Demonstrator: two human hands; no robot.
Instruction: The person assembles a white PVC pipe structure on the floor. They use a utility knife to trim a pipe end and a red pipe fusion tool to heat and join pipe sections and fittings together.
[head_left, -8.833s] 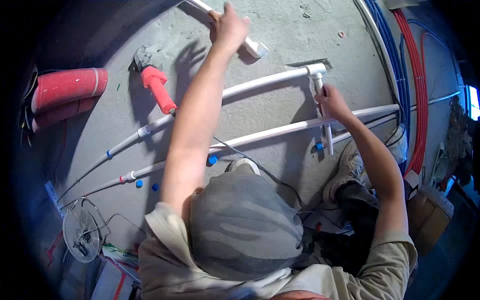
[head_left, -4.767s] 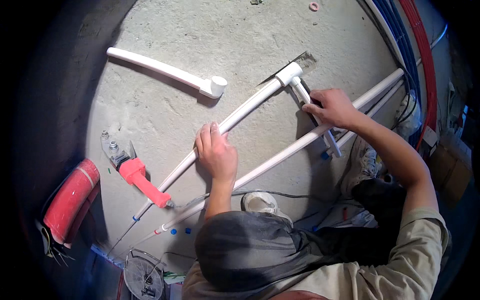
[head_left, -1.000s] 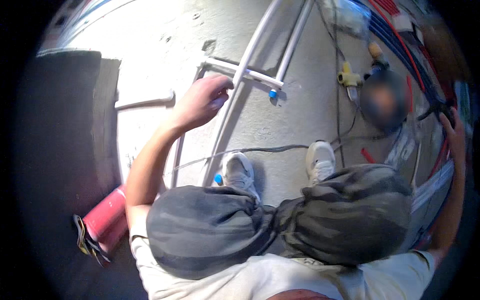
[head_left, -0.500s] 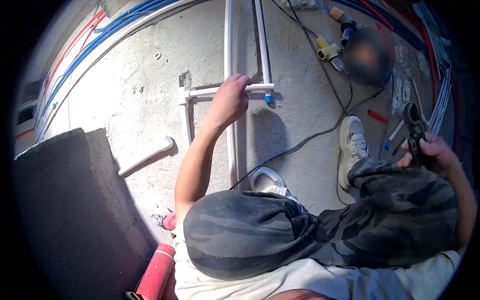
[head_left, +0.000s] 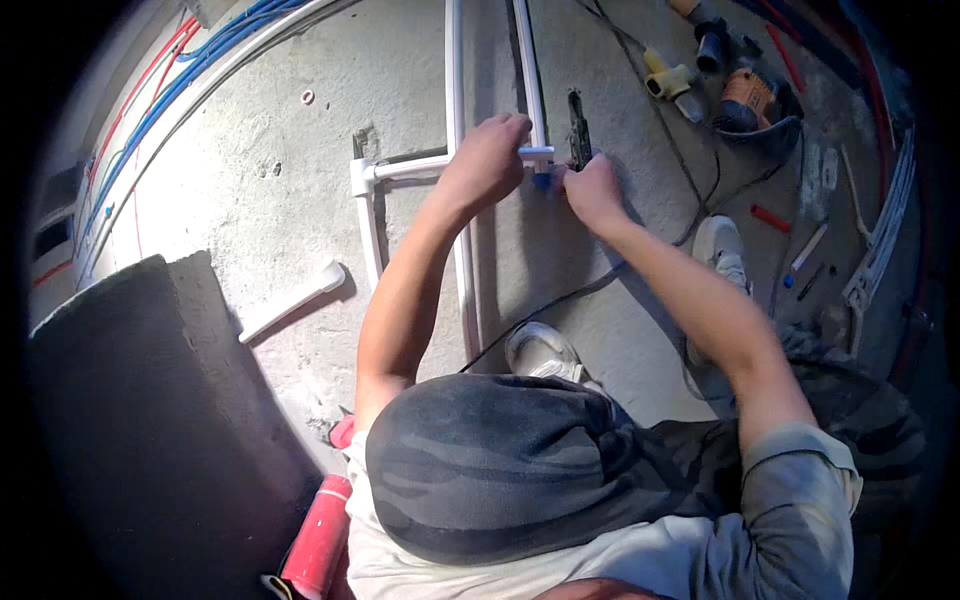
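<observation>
My left hand (head_left: 488, 165) is closed around a white plastic crosspipe (head_left: 410, 168), which has an elbow fitting (head_left: 362, 178) at its left end and runs across a long white pipe (head_left: 455, 75) on the floor. Just past the crosspipe's right end, my right hand (head_left: 596, 195) grips a black pipe cutter (head_left: 579, 128), its narrow head pointing away from me. A blue fitting (head_left: 542, 182) shows below the pipe end, partly hidden by my right fingers. Whether the cutter touches the pipe I cannot tell.
A short white pipe with an elbow (head_left: 290, 303) lies at left, near a dark slab (head_left: 130, 400). By my left side rests a red cylinder (head_left: 318, 535). Far right are an orange power tool (head_left: 750, 98), a yellow tool (head_left: 672, 82) and a black cable (head_left: 600, 283).
My right hand has swung from beside my right knee to the crosspipe's right end, bringing the cutter along. The left hand keeps its hold, and the crosspipe's right end sits slightly farther away.
</observation>
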